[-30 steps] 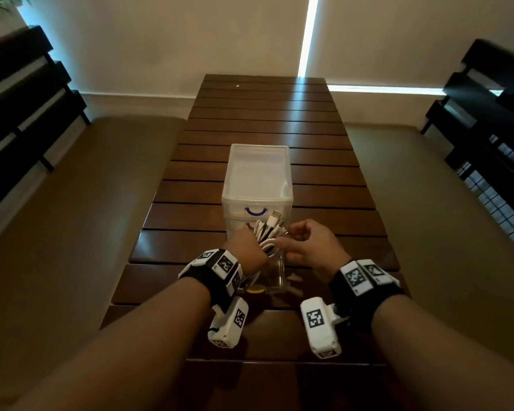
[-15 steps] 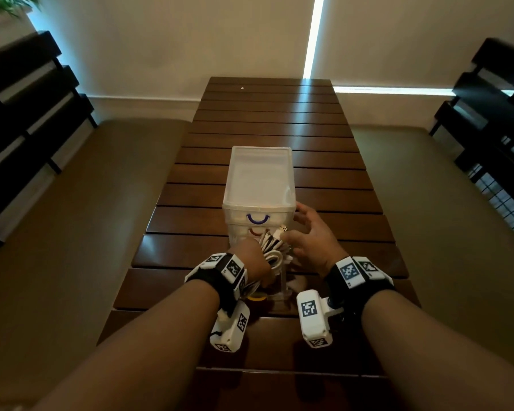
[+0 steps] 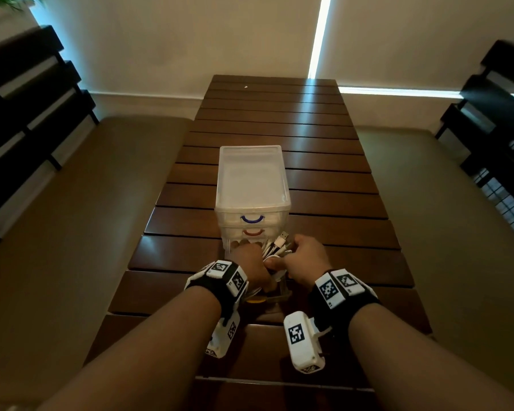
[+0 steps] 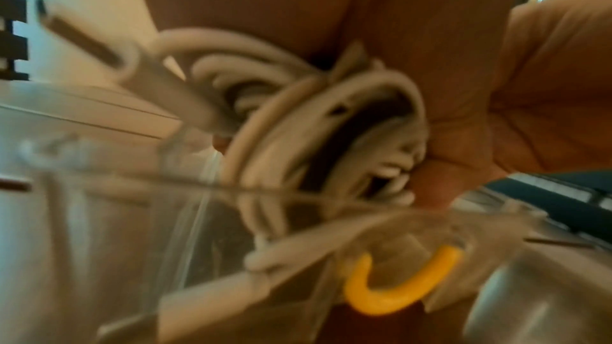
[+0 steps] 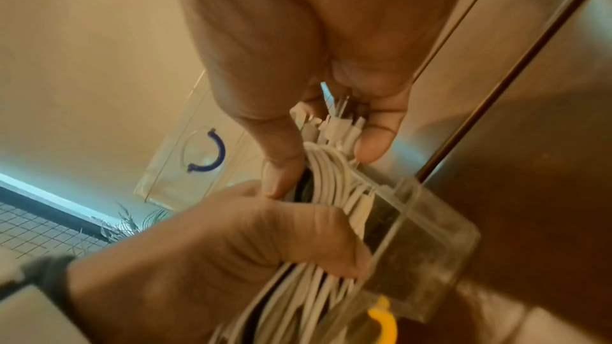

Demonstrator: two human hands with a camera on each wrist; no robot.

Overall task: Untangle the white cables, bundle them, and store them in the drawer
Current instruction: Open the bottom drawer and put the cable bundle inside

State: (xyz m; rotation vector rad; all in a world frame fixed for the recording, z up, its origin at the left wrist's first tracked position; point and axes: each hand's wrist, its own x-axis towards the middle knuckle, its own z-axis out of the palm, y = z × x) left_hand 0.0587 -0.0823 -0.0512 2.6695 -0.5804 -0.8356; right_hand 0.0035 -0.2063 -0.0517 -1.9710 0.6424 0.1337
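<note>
The bundle of white cables [image 3: 275, 249] sits between both hands, just over the pulled-out bottom drawer [image 3: 279, 293] of the clear drawer unit [image 3: 252, 185]. My left hand [image 3: 251, 258] grips the coiled loops from the left. My right hand [image 3: 291, 253] pinches the connector ends between thumb and fingers. In the right wrist view the cables [image 5: 331, 174] run from the right hand [image 5: 323, 166] down through the left hand [image 5: 265, 240] into the clear drawer [image 5: 430, 232]. The left wrist view shows the coils [image 4: 314, 114] part-way below the drawer rim, near its yellow handle [image 4: 397, 294].
The unit stands on a dark slatted wooden table [image 3: 324, 161]. Its upper drawers, with a blue handle [image 3: 251, 219] and a red handle [image 3: 252, 232], are closed. Cushioned benches [image 3: 86, 218] flank the table, with dark slatted backrests at both sides.
My right hand has left the side of the drawer unit and come back to the bundle, pinching its connector ends. The bundle sits lower, at the open drawer.
</note>
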